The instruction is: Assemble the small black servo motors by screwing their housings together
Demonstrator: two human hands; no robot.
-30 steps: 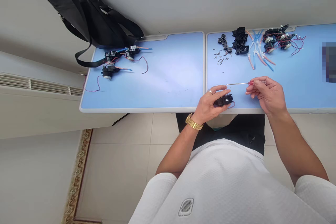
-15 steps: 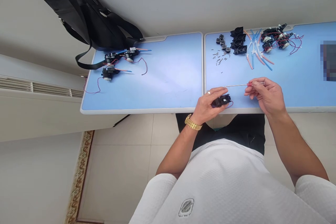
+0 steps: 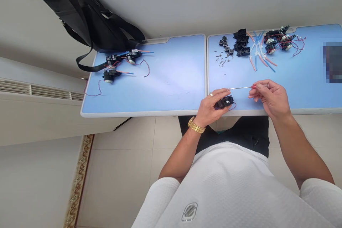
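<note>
My left hand (image 3: 211, 107) grips a small black motor part (image 3: 223, 102) with a red wire at the near edge of the right blue table (image 3: 299, 78). My right hand (image 3: 269, 96) pinches a thin screwdriver (image 3: 242, 87) with a red collar, its metal shaft lying level and its tip pointing left, close to my left index finger just above the part. A gold watch sits on my left wrist and a ring on one finger.
At the back of the right table lie small screws (image 3: 222, 60), round black caps (image 3: 226, 44), black housings (image 3: 240, 42), blue and orange tubes (image 3: 258, 51) and wired motors (image 3: 279, 39). The left blue table (image 3: 165, 78) holds wired motors (image 3: 117, 64). A black bag (image 3: 91, 17) leans behind.
Both hands and the screwdriver stay almost in place; the view has shifted slightly. The screwdriver tip sits a little closer to my left fingers.
</note>
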